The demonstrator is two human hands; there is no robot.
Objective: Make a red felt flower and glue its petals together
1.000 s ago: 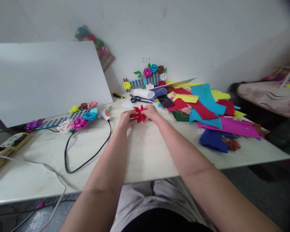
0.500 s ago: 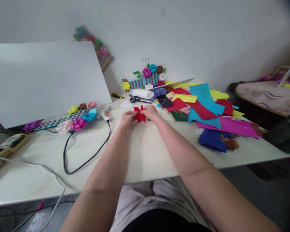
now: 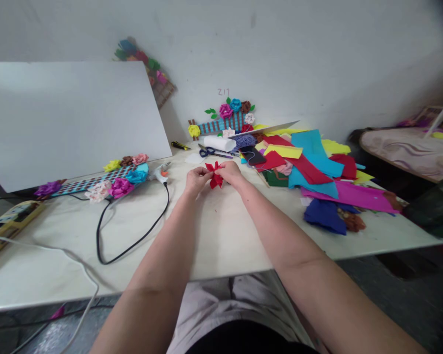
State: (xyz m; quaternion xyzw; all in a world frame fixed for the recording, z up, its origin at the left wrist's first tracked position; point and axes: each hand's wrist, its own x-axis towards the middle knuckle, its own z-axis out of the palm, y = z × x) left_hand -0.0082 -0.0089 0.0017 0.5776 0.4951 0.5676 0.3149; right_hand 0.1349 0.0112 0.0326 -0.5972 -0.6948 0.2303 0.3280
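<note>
The red flower (image 3: pixel 216 178) is over the middle of the surface (image 3: pixel 229 241), pinched between the left hand (image 3: pixel 196 180) and the right hand (image 3: pixel 230 173). An uneven pull could tear it, I'd say. To the left, the cord (image 3: pixel 98 241) loops near the left arm (image 3: pixel 170 236); a careless elbow might snag it, dragging the glue gun (image 3: pixel 159 174).

A small number (image 3: pixel 223 92) is written in thin red lines on the far white wall (image 3: pixel 299 59). It looks like 217, but the first mark could be a 2 or a Z; I cannot tell which. It sits a little above the bright pink paper flower (image 3: pixel 226 111), to the left of the blue paper flower (image 3: pixel 235 104).
</note>
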